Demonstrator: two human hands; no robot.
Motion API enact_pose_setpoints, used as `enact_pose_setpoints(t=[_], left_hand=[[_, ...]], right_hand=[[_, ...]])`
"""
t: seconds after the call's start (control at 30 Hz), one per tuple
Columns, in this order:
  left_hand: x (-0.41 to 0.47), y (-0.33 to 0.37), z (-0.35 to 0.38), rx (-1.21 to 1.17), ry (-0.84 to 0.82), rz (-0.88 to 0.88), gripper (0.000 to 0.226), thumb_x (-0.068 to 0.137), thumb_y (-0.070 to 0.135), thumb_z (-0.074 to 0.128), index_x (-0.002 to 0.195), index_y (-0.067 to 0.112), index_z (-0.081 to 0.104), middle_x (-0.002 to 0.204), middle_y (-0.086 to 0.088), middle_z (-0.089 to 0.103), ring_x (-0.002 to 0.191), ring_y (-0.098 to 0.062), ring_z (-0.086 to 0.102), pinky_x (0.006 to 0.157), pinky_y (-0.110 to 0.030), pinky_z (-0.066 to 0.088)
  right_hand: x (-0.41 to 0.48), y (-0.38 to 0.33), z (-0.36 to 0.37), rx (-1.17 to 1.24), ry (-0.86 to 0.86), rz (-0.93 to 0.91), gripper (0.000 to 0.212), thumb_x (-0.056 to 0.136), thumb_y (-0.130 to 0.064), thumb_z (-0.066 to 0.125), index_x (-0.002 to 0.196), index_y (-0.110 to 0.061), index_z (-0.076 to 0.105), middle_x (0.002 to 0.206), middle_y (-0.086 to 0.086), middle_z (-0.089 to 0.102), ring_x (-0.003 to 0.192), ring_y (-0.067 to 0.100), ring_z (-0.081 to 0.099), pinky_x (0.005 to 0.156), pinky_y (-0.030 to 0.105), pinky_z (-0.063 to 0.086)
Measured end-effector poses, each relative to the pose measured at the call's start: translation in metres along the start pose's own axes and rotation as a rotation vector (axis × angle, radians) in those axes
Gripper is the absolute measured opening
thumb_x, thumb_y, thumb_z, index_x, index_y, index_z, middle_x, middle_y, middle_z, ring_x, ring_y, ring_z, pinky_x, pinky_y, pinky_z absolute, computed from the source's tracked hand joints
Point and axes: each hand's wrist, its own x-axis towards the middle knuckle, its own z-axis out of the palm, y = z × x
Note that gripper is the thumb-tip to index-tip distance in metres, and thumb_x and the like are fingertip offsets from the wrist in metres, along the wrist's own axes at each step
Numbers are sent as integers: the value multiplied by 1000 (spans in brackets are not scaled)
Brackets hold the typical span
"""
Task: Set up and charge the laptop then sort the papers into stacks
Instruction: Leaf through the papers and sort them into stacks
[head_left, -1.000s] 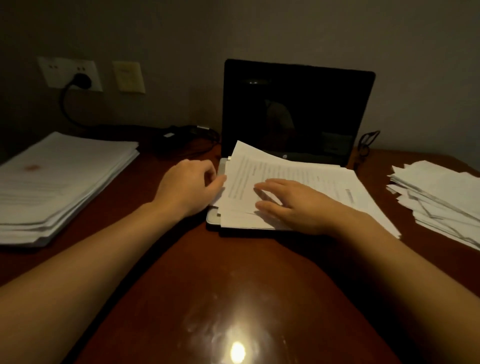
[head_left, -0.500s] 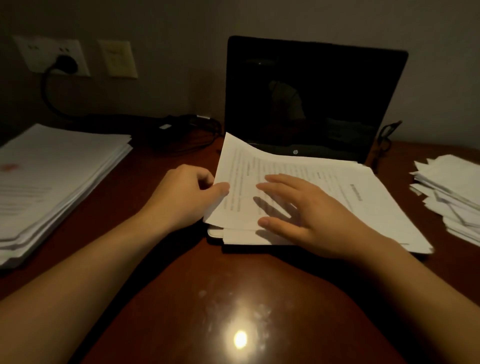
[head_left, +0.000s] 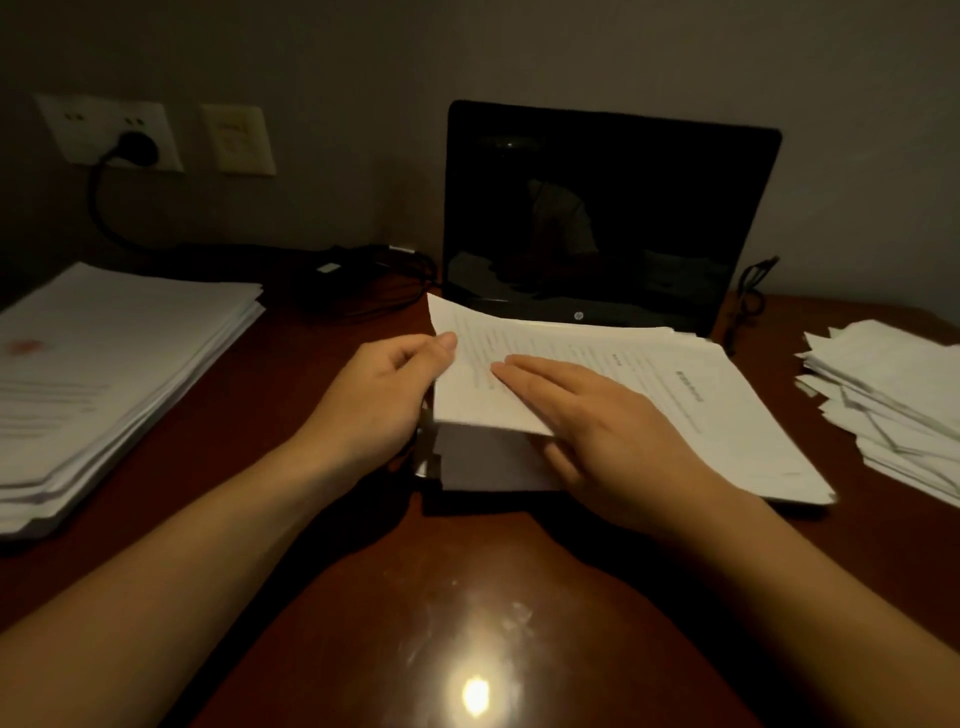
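Note:
An open black laptop with a dark screen stands at the back of the brown desk. A pile of printed papers lies over its keyboard. My left hand pinches the left edge of the top sheets, which are raised off the pile. My right hand lies flat, fingers apart, on those sheets, its thumb tucked under their near edge. A tall paper stack sits at the left and a looser stack at the right.
A black plug sits in the wall socket at the back left. Its cable runs down to a charger brick behind the left stack. Glasses lie right of the laptop. A lamp glare marks the near desk.
My left hand has taken the left edge of the top sheets and lifted them higher off the pile. My right hand has stayed on them. The view has moved closer.

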Motion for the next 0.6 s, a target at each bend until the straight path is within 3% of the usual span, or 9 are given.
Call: enact_pose_setpoints(t=[0.03, 0.1, 0.2, 0.27, 0.33, 0.4, 0.53, 0.6], left_hand=[[-1, 0, 0, 32, 11, 23, 40, 108, 35, 39, 84, 22, 68, 84, 1, 68, 82, 0, 67, 74, -20, 53], [2, -6, 2, 176, -6, 84, 36, 108, 29, 37, 88, 27, 66, 101, 6, 66, 99, -7, 62, 84, -29, 52], [7, -19, 3, 569, -1, 93, 14, 100, 47, 51, 112, 42, 56, 131, 9, 51, 126, -12, 44, 104, -42, 43], [9, -23, 5, 682, 17, 36, 52, 88, 65, 59, 133, 40, 48, 140, 7, 44, 132, -16, 37, 108, -42, 40], [11, -24, 5, 741, 25, -5, 73, 80, 73, 62, 139, 36, 42, 143, 5, 42, 133, -18, 37, 106, -40, 39], [14, -27, 2, 771, 0, -35, 78, 77, 75, 64, 139, 34, 41, 142, 4, 44, 131, -18, 38, 106, -41, 42], [16, -28, -6, 729, -63, -95, 67, 82, 71, 62, 133, 32, 46, 136, 5, 51, 127, -17, 42, 103, -43, 46], [16, -26, -9, 727, -63, -117, 52, 85, 68, 60, 119, 30, 54, 125, 6, 53, 122, -15, 44, 100, -41, 47]], right_hand=[[0, 2, -1, 19, 4, 20, 58, 100, -32, 46, 154, -34, 27, 160, -9, 28, 145, 14, 29, 116, 27, 22], [-1, 6, -4, 38, 6, 66, 55, 101, -27, 45, 153, -34, 29, 160, -11, 28, 145, 13, 28, 117, 27, 22], [-1, 11, -7, 31, -6, 117, 53, 102, -28, 42, 153, -35, 29, 160, -13, 28, 145, 11, 27, 117, 26, 21], [-1, 13, -6, 25, -13, 137, 53, 102, -29, 40, 153, -35, 28, 160, -14, 27, 145, 10, 27, 117, 26, 21], [-1, 13, -5, 22, -15, 158, 53, 103, -29, 39, 154, -34, 26, 161, -13, 24, 146, 11, 26, 118, 27, 21], [0, 14, -5, 26, -21, 175, 53, 104, -29, 38, 154, -35, 23, 162, -13, 21, 147, 11, 24, 118, 28, 20], [-3, 15, -3, 50, -25, 160, 55, 104, -25, 38, 154, -39, 21, 162, -15, 20, 147, 12, 23, 119, 28, 20], [-5, 15, -2, 47, -48, 153, 56, 105, -23, 38, 154, -41, 19, 162, -16, 18, 147, 11, 22, 119, 27, 19]])
